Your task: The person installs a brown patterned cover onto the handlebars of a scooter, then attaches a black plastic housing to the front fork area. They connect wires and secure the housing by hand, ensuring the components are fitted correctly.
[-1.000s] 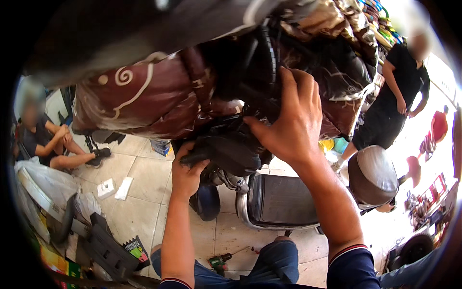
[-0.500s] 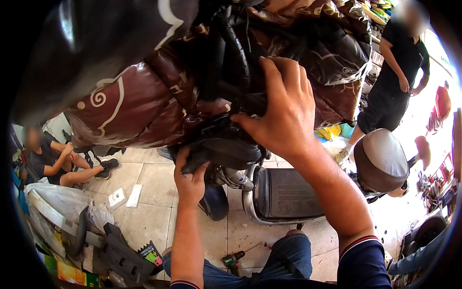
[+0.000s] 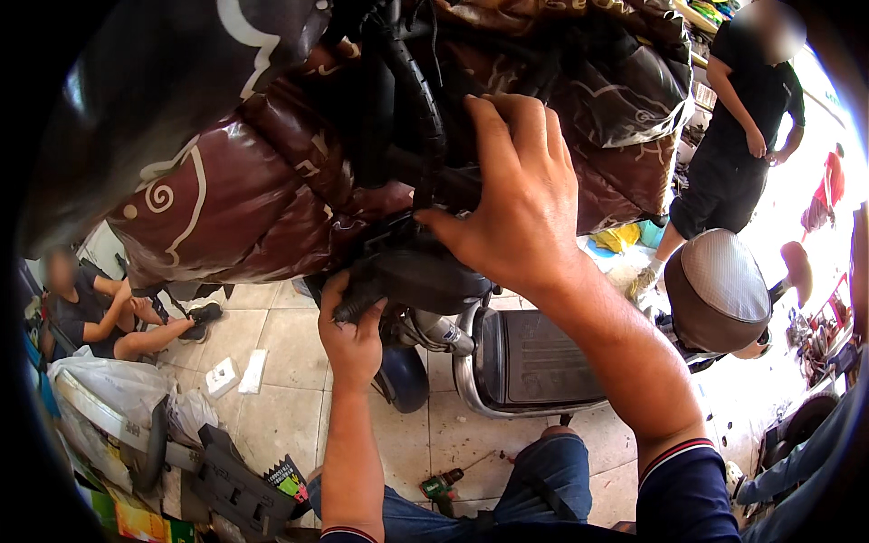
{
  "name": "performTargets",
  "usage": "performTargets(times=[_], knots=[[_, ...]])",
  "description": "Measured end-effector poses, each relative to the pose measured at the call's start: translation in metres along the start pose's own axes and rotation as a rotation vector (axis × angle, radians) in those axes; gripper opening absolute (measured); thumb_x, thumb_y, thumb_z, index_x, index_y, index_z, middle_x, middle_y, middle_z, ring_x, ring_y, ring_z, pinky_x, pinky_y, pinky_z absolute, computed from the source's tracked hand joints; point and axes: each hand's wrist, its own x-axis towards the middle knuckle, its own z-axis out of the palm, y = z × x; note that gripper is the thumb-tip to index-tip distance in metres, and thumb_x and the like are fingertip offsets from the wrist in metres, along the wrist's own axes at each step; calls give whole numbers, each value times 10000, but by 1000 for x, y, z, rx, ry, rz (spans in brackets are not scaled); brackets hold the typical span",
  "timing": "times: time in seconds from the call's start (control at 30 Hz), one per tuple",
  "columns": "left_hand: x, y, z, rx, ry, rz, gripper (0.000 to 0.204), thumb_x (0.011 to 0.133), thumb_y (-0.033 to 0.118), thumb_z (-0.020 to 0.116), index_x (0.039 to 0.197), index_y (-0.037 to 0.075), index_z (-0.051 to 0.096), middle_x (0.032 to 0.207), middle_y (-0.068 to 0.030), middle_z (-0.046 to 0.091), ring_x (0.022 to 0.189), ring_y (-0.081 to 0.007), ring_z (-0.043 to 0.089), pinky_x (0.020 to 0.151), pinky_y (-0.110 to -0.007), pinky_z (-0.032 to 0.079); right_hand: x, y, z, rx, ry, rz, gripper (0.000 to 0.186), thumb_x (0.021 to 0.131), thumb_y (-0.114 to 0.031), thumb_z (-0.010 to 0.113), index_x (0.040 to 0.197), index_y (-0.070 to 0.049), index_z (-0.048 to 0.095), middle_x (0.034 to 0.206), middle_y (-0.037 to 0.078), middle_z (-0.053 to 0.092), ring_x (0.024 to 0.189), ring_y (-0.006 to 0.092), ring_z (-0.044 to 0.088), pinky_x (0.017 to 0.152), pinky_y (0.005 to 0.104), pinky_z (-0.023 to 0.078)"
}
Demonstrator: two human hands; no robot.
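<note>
My right hand (image 3: 518, 199) lies over a dark part of the scooter's handlebar assembly, fingers curved and thumb against the black corrugated cable tube (image 3: 412, 86); what its fingertips grip is partly hidden. My left hand (image 3: 348, 339) is closed round the end of a black plastic housing (image 3: 425, 276) below it. Behind both hands hangs a maroon and black quilted cover (image 3: 226, 199) with cream swirls. Under the housing show a metal fork tube (image 3: 438, 329), a black mudguard (image 3: 403, 378) and the ribbed footboard (image 3: 540, 353).
A padded seat (image 3: 717, 291) is at right. A person in black (image 3: 744, 118) stands beyond it; another (image 3: 100, 312) sits at left. A green drill (image 3: 439, 493) lies by my legs. Bagged clutter (image 3: 100, 398) fills the lower left; more people and parts are at right.
The cover, cable tube and handlebar have shifted leftward in the picture as my view moved. My right hand sits further left and higher; both hands stay on the black parts.
</note>
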Motion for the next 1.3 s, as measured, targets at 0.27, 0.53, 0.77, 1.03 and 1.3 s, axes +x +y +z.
performTargets(times=[0.27,0.53,0.77,1.03,1.3], knots=[[9,-2,-4,64,-41,-12,496,904,-3,790,1359,-20,595,1309,-139,633,1219,-263,621,1094,-349,468,-3,9,-3,130,12,-31,909,634,-179,954,1413,66,554,1346,215,551,1211,417,560,1016,464,505],[6,4,-5,99,-15,-31,498,894,15,796,1354,-28,610,1306,-152,637,1228,-299,619,1102,-368,463,-101,45,-5,741,55,455,527,940,-141,737,1398,50,560,1235,141,664,1165,221,623,1002,358,500],[4,6,-4,96,10,-80,521,818,-15,823,1304,-53,639,1281,-167,648,1219,-314,627,1104,-372,462,-108,14,11,856,-332,457,951,781,-308,954,1510,46,456,1464,220,536,1351,312,545,1163,435,426],[7,11,-1,74,25,-72,501,794,-66,796,1269,-63,635,1273,-160,638,1203,-289,625,1080,-350,471,-103,9,28,984,-327,577,908,745,-220,938,1497,10,483,1399,181,559,1313,303,562,1130,412,447],[10,18,0,117,-8,-91,531,805,-76,779,1316,-90,635,1286,-146,638,1197,-263,631,1082,-341,474,-110,4,35,981,-272,629,823,734,-179,899,1437,5,514,1297,162,605,1208,289,601,1064,406,482]])
